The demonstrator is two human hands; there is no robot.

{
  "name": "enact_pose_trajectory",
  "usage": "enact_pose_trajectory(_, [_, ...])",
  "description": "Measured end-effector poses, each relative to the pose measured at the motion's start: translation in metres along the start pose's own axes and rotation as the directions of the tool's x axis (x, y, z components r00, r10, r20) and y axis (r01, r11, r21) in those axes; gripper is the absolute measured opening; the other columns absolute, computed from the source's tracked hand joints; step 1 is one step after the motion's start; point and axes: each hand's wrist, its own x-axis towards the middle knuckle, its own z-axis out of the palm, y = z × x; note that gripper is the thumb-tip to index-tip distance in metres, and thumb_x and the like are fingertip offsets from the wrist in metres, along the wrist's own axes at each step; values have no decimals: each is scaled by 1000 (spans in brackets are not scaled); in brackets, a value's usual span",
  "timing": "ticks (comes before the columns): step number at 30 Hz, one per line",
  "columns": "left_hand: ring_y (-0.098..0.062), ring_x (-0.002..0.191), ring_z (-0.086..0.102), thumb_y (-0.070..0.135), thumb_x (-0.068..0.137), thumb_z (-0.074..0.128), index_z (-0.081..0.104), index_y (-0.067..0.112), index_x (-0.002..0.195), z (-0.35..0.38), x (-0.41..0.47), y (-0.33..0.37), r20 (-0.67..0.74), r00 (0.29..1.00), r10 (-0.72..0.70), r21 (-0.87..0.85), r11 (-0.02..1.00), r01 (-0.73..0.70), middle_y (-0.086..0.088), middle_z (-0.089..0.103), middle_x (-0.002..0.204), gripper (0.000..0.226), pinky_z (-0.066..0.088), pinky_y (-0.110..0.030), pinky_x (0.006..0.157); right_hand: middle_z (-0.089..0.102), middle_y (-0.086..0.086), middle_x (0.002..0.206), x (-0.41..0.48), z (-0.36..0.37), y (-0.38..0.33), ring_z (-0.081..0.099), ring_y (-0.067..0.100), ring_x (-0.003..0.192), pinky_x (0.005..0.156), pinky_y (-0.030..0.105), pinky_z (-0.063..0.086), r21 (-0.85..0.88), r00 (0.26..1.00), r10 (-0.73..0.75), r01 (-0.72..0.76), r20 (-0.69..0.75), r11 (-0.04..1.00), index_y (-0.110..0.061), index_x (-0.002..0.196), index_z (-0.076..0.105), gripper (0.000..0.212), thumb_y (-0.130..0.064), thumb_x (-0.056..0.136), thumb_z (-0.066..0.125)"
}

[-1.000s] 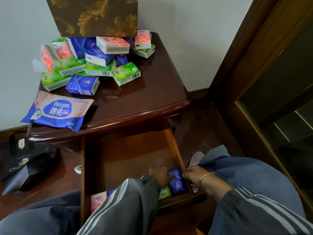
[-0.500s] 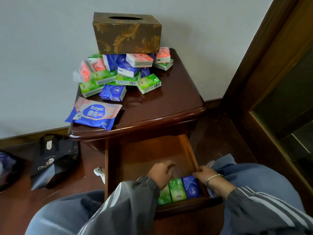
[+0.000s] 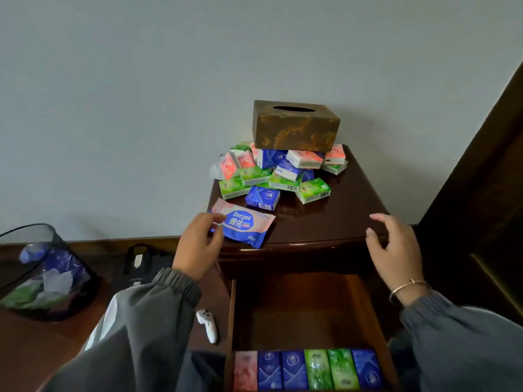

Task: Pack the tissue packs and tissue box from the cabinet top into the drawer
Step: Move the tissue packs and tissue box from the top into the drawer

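Both hands have left the drawer point(image 3: 297, 306): left hand point(image 3: 198, 244) curls at the "Deeyeo" pack point(image 3: 249, 224), "10" printed on it, pinch unclear; right hand point(image 3: 396, 247) hovers spread at 3 o'clock. Tissue packs point(image 3: 283, 176) and tissue box point(image 3: 294, 125) sit at 12 o'clock.

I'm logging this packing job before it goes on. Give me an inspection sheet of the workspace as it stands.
Surface: glossy dark cabinet top.
Job's things: tissue box sits on a heap of tissue packs; wipes pack at the front left corner; row of six packs at the front of the open drawer.
Clutter: white controller, black bag, mesh bin on the floor.
Grips: left hand at the wipes pack's edge, hold unclear; right hand open, empty, above the front right edge.
Cables: nothing seen.
Surroundings: grey wall, dark door frame at right.
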Motion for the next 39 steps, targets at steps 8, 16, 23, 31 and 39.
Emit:
enact_pose_trajectory(8, [-26,115,52,26,92,57,52,11,128,29,70,-8,5,993,-120,108,987,119,-10,52,127,40,41,-39,97,21,11,156,63,54,2,14,26,145,116,44,21,-341,926,179,-59,332,938,-7,145,27,67,-45,93,44])
enact_pose_trajectory(16, [-27,125,45,44,91,54,40,17,138,63,132,-9,80,995,-64,253,967,42,-5,42,143,57,38,-47,100,21,3,157,54,84,21,17,18,145,114,44,19,-564,928,184,34,325,825,-16,148,22,68,-56,93,21])
enact_pose_trajectory(23, [-30,130,39,48,91,52,41,19,136,90,168,-4,200,980,-19,537,838,-94,-6,45,142,55,31,-52,103,24,1,156,53,86,22,20,17,145,114,43,19,-569,939,174,27,296,822,-19,148,25,67,-56,92,23])
enact_pose_trajectory(31, [-33,123,44,61,78,64,44,9,131,81,172,15,193,940,-283,330,921,209,-18,37,140,77,45,-46,98,28,1,155,51,86,21,23,17,144,114,44,20,-569,946,175,13,273,822,-19,146,28,66,-55,91,25])
enact_pose_trajectory(39, [-18,103,60,40,78,74,34,14,135,66,163,38,141,883,-447,-184,865,467,-8,47,129,74,55,-31,71,28,2,155,52,83,18,22,17,144,115,44,19,-548,945,177,2,274,836,-19,147,27,65,-55,92,27])
